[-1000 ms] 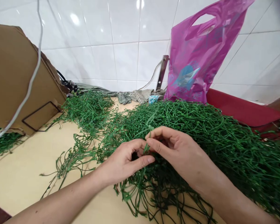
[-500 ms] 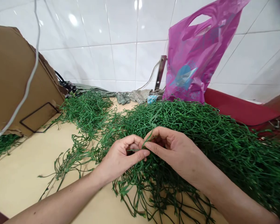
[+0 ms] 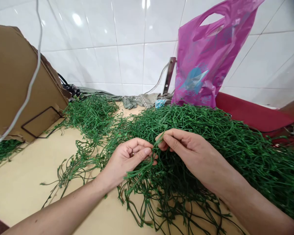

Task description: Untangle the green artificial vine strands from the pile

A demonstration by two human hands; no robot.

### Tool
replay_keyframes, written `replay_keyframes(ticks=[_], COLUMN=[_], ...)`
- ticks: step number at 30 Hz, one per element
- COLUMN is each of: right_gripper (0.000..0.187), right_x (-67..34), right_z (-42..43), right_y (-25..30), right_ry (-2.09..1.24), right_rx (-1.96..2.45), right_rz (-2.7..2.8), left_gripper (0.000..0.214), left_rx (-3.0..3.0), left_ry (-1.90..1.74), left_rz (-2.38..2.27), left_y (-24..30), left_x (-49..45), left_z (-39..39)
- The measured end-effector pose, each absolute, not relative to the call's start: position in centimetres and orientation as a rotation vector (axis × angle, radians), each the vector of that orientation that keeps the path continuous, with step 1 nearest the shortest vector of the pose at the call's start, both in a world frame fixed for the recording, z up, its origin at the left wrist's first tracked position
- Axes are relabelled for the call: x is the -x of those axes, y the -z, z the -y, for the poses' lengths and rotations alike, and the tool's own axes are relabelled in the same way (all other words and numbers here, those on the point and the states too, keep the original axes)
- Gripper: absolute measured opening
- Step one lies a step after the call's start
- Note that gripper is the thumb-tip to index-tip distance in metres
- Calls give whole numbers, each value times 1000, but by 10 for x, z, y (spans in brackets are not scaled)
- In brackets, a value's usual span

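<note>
A large tangled heap of thin green plastic vine strands (image 3: 225,143) covers the middle and right of the table. My left hand (image 3: 128,160) is curled at its near left edge, with the thumb and fingers closed on a green strand (image 3: 150,156). A ring shows on one of its fingers. My right hand (image 3: 186,150) pinches a strand at the heap's centre between thumb and fingertips, a small gap from my left fingertips. A smaller green tangle (image 3: 91,117) lies farther left, and loose strands trail across the cream table top (image 3: 26,179).
A brown cardboard sheet (image 3: 14,81) stands at the left, with a white cable (image 3: 30,81) hanging before it. Behind the heap are a pink plastic bag (image 3: 205,55), a metal bracket (image 3: 169,75), grey cloth (image 3: 137,101) and a white tiled wall (image 3: 127,42). A red board (image 3: 247,112) lies right.
My hands have drawn slightly apart, the right rising a little and the left easing lower left. A strand now runs between them, and the heap has shifted slightly under my fingers.
</note>
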State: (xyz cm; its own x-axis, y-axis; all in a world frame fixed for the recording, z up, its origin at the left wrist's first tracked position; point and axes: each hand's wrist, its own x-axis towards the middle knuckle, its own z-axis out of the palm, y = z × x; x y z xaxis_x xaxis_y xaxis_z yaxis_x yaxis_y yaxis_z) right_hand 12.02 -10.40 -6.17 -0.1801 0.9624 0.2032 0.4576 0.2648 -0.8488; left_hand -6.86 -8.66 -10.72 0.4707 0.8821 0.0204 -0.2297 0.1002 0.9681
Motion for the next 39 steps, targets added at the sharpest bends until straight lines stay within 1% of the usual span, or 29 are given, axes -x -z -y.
replay_keyframes(ticks=[3, 6, 12, 15, 20, 23, 26, 29, 32, 34, 36, 38, 39], right_gripper=[34, 33, 24, 19, 20, 16, 12, 14, 12, 9, 5, 4, 6], right_x=[-119, -117, -116, -114, -108, -104, -102, -104, -107, -107, -107, -106, -106], right_z=[105, 106, 107, 108, 112, 114, 113, 112, 110, 110, 111, 111, 111], right_y=[62, 63, 63, 63, 62, 65, 68, 69, 66, 65, 65, 66, 66], right_ry=[-858, -869, -887, -920, -727, -703, -706, -699, -690, -637, -609, -650, -678], right_rx=[1291, 1288, 1264, 1281, 1369, 1354, 1343, 1353, 1381, 1395, 1395, 1383, 1377], right_rz=[1778, 1795, 1795, 1747, 1733, 1776, 1795, 1796, 1802, 1788, 1758, 1742, 1743], left_gripper=[33, 33, 35, 30, 22, 18, 23, 36, 42, 41, 35, 32, 30], left_rx=[-1137, -1118, -1259, -1298, -1327, -1374, -1423, -1429, -1393, -1368, -1358, -1364, -1373], left_ry=[-952, -973, -972, -970, -1018, -1031, -1021, -993, -1011, -1021, -993, -959, -952], left_rz=[-695, -714, -756, -773, -787, -791, -779, -696, -629, -656, -705, -740, -755], left_y=[107, 106, 101, 100, 101, 104, 106, 105, 102, 101, 100, 99, 99], left_x=[69, 70, 73, 73, 71, 70, 71, 74, 77, 77, 75, 73, 72], left_z=[87, 87, 88, 88, 89, 89, 91, 93, 93, 92, 91, 91, 91])
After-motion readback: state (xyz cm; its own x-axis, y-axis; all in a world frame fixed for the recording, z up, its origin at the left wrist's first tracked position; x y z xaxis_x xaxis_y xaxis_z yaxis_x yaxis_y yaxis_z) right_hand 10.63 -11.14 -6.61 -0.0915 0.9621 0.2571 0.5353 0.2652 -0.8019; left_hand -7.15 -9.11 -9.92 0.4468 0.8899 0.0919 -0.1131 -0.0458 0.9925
